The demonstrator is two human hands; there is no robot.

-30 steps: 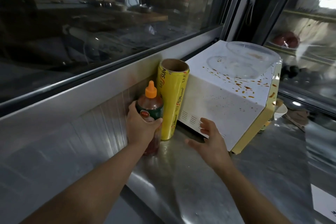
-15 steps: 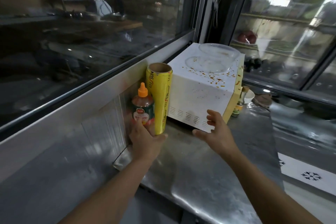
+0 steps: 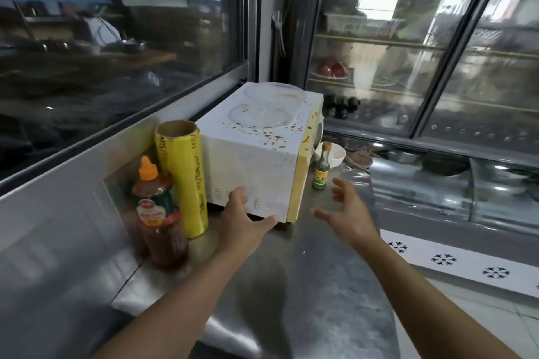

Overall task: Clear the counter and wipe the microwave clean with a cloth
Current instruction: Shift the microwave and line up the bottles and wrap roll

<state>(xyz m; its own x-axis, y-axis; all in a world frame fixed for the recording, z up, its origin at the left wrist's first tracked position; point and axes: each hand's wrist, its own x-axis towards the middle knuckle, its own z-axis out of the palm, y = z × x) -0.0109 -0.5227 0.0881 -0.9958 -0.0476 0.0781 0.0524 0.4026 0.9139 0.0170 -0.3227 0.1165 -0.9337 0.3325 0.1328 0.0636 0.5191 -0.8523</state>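
change since earlier: left hand [image 3: 244, 223] had let go of the sauce bottle [image 3: 159, 214] and shifted right to the microwave's near lower corner; right hand [image 3: 348, 210] had moved off the microwave's side and out to the right; the view had risen and pulled back.
left hand: open grip, fingers spread, thumb lying along the bottom edge of the microwave's near side, fingertips against the vented panel; held nothing.
right hand: open grip, fingers spread and slightly curved, hovering above the desk just right of the microwave's front corner; touched nothing.
microwave [image 3: 256, 154]: white box with a yellowed front edge, standing on the steel desk [image 3: 306, 285] against the window ledge; orange sauce spatter across its top and down the front edge.
on top of microwave: two clear plastic lids [image 3: 262, 105], one overlapping the other, toward the far end.
sauce bottle: red sauce, orange cap, upright at the desk's left edge, near the wall.
film roll [image 3: 182, 178]: yellow cling-film roll, upright, between the sauce bottle and the microwave, just beside both.
small bottle [image 3: 322, 167]: green glass, brown cap, upright just right of the microwave's front.
white bowl [image 3: 335, 154]: behind the small bottle, partly hidden by it.
background: glass-doored cooler [image 3: 423, 52] at right with shelves; contents blurred.
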